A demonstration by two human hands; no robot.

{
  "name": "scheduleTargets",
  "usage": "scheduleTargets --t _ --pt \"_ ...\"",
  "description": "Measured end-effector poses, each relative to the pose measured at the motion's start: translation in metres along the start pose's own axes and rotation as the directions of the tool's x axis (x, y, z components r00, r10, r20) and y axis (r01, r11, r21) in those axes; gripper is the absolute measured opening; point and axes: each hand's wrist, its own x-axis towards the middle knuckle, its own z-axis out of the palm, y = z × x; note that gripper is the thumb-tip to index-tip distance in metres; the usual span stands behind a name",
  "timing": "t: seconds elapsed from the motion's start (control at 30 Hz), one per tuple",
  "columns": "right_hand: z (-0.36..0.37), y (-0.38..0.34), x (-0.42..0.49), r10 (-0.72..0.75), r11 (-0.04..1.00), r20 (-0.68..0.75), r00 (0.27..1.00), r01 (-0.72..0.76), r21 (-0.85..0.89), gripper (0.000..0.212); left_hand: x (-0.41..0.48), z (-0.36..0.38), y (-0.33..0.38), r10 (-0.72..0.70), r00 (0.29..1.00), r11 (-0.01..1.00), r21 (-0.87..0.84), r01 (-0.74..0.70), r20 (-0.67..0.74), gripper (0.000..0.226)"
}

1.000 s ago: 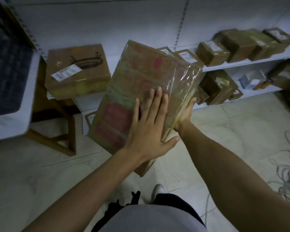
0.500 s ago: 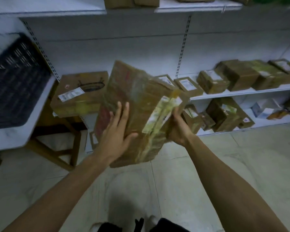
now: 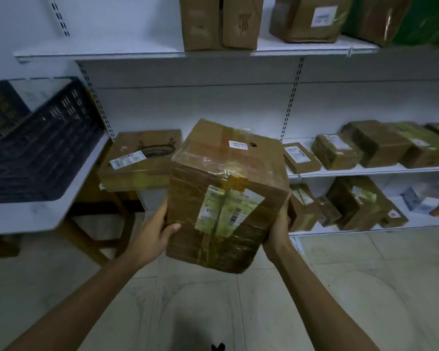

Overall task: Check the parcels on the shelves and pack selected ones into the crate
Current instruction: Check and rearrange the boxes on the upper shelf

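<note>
A large brown cardboard parcel [image 3: 226, 196], wrapped in clear tape with a torn shipping label on its near face, hangs in front of me at chest height. My left hand [image 3: 153, 231] grips its lower left side, thumb curled onto the near face. My right hand [image 3: 276, 231] clasps its lower right edge, fingers hidden behind the box. The dark plastic crate [image 3: 36, 148] sits on a white table [image 3: 23, 214] at the left. Several more parcels lie on the white shelves [image 3: 365, 169] at the right.
A flat box with a ring drawing [image 3: 140, 158] rests on a wooden stool beside the table. Tall cartons [image 3: 218, 21] stand on the upper shelf. The lowest shelf holds several small boxes [image 3: 352, 203]. Pale tiled floor [image 3: 213, 312] lies below me.
The parcel has been turned from lying flat under my left palm to upright with its labelled face toward me. My view has lifted, showing the upper shelf and the crate.
</note>
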Motion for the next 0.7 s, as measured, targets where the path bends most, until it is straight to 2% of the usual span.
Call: scheduleTargets --t 0.2,0.27,0.33,0.4,0.47,0.5,0.53,0.57,0.63,0.67,0.7 --pt "0.003 -0.012 -0.004 -0.096 0.994 0.031 0.995 0.094 0.055 0.043 0.001 0.008 0.003 0.025 0.997 1.0 0.015 -0.023 -0.075 0.067" --pt "0.004 -0.017 -0.003 -0.081 0.993 0.038 0.996 0.077 0.085 0.05 0.004 0.008 0.006 0.034 0.995 0.999 0.001 -0.034 -0.094 0.066" --pt "0.006 -0.024 -0.002 -0.064 0.996 0.028 0.998 0.062 0.068 0.061 0.01 0.005 0.005 0.023 0.998 0.999 -0.034 -0.025 -0.05 0.066" --pt "0.014 -0.034 -0.007 -0.112 0.993 0.011 0.994 0.112 -0.03 0.069 0.018 0.001 0.007 -0.088 0.996 0.975 -0.202 0.089 0.014 0.076" --pt "0.024 -0.04 -0.013 -0.23 0.934 0.033 0.973 0.23 -0.272 0.071 0.026 -0.004 0.016 -0.289 0.957 0.84 -0.48 0.254 -0.001 0.087" --pt "0.031 -0.044 -0.018 -0.33 0.825 0.066 0.942 0.322 -0.464 0.072 0.029 -0.007 0.018 -0.363 0.932 0.744 -0.61 0.272 -0.027 0.086" --pt "0.038 -0.047 -0.025 -0.423 0.632 0.142 0.895 0.403 -0.662 0.076 0.032 -0.01 0.02 -0.408 0.912 0.651 -0.716 0.251 -0.051 0.079" --pt "0.046 -0.049 -0.034 -0.5 0.398 0.272 0.822 0.497 -0.771 0.08 0.034 -0.014 0.021 -0.45 0.891 0.569 -0.79 0.23 -0.065 0.072" --pt "0.065 -0.053 -0.054 -0.527 0.002 0.554 0.644 0.653 -0.758 0.081 0.036 -0.015 0.02 -0.538 0.84 0.481 -0.845 0.233 -0.075 0.065" --pt "0.073 -0.051 -0.059 -0.514 -0.131 0.635 0.576 0.679 -0.722 0.082 0.036 -0.013 0.017 -0.551 0.832 0.479 -0.842 0.248 -0.069 0.063" --pt "0.081 -0.048 -0.063 -0.502 -0.216 0.669 0.548 0.67 -0.711 0.083 0.038 -0.011 0.012 -0.571 0.819 0.48 -0.83 0.284 -0.05 0.058"
